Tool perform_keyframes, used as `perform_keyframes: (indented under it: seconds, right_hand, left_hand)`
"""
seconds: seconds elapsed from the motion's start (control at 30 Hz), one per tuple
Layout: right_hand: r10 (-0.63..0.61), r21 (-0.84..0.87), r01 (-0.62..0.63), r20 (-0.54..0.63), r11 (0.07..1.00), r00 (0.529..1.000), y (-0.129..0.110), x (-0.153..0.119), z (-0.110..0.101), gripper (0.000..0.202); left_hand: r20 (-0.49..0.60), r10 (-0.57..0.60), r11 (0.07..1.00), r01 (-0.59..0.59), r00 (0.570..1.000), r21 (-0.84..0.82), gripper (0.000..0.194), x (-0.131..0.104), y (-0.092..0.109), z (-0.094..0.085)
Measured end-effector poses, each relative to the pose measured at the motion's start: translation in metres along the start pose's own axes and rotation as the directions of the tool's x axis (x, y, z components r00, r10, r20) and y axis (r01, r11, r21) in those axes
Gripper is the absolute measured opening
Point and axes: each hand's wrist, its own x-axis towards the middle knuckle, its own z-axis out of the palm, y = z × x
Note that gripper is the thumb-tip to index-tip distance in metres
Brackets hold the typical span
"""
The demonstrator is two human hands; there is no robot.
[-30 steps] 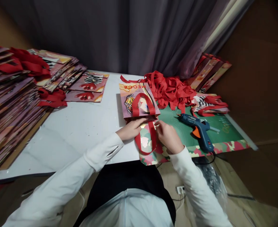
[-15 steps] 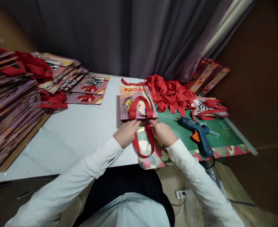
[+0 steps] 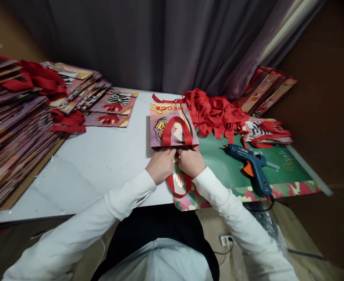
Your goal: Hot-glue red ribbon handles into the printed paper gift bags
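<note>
The printed bag (image 3: 176, 130) lies at the centre of the frame. My left hand (image 3: 161, 164) and right hand (image 3: 192, 162) meet its mouth, fingertips hidden: how open, or gripping what, I cannot say. It seems light, stiff, easily creased; best held by the rim.

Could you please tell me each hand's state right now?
Left hand: at the near side of the MECCA bag; open or closed cannot be told.
Right hand: at the same side, curled; whether it holds anything cannot be told.
</note>
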Motion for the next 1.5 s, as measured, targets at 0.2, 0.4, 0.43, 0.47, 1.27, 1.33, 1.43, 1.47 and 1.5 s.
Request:
perform_keyframes:
  seconds: [0.2, 0.4, 0.43, 0.47, 1.27, 1.33, 1.43, 1.47, 1.5]
  right_hand:
    - [0.115, 0.079, -0.115, 0.01, 0.99, 0.993, -0.005, 0.002, -0.002, 0.03]
    - [0.227, 0.085, -0.231, 0.057, 0.969, 0.972, 0.008, -0.002, -0.004, 0.038]
    - [0.24, 0.086, -0.245, 0.064, 0.966, 0.969, 0.011, -0.002, -0.004, 0.04]
    - [0.246, 0.091, -0.252, 0.074, 0.963, 0.966, 0.014, -0.002, -0.005, 0.041]
    - [0.1, 0.106, -0.101, 0.019, 0.989, 0.995, 0.012, -0.007, -0.017, 0.03]
    - [-0.05, 0.19, 0.053, -0.025, 0.98, 0.998, -0.002, -0.003, -0.015, 0.032]
    - [-0.104, 0.258, 0.121, -0.077, 0.959, 0.992, -0.016, 0.01, -0.004, 0.031]
    - [-0.092, 0.276, 0.113, -0.087, 0.955, 0.992, -0.019, 0.016, -0.001, 0.031]
    - [-0.068, 0.302, 0.093, -0.093, 0.949, 0.993, -0.022, 0.024, 0.002, 0.031]
  left_hand:
    - [0.027, -0.069, 0.996, 0.068, 0.997, 0.052, 0.042, 0.007, 0.003, -0.001]
    - [0.037, -0.117, 0.985, 0.111, 0.992, 0.132, 0.038, 0.007, 0.006, 0.0]
    - [0.045, -0.126, 0.983, 0.119, 0.991, 0.137, 0.038, 0.007, 0.006, 0.0]
    - [0.052, -0.133, 0.982, 0.124, 0.99, 0.141, 0.038, 0.007, 0.006, -0.001]
    - [0.092, -0.164, 0.96, 0.137, 0.982, 0.243, 0.031, 0.001, -0.003, -0.015]
    - [0.088, -0.173, 0.958, 0.147, 0.981, 0.246, 0.031, 0.003, -0.002, -0.015]
    - [0.085, -0.182, 0.956, 0.156, 0.98, 0.25, 0.033, 0.004, -0.002, -0.014]
    - [0.084, -0.182, 0.955, 0.155, 0.98, 0.252, 0.033, 0.004, -0.002, -0.013]
    - [0.083, -0.181, 0.954, 0.154, 0.98, 0.255, 0.034, 0.003, -0.002, -0.013]
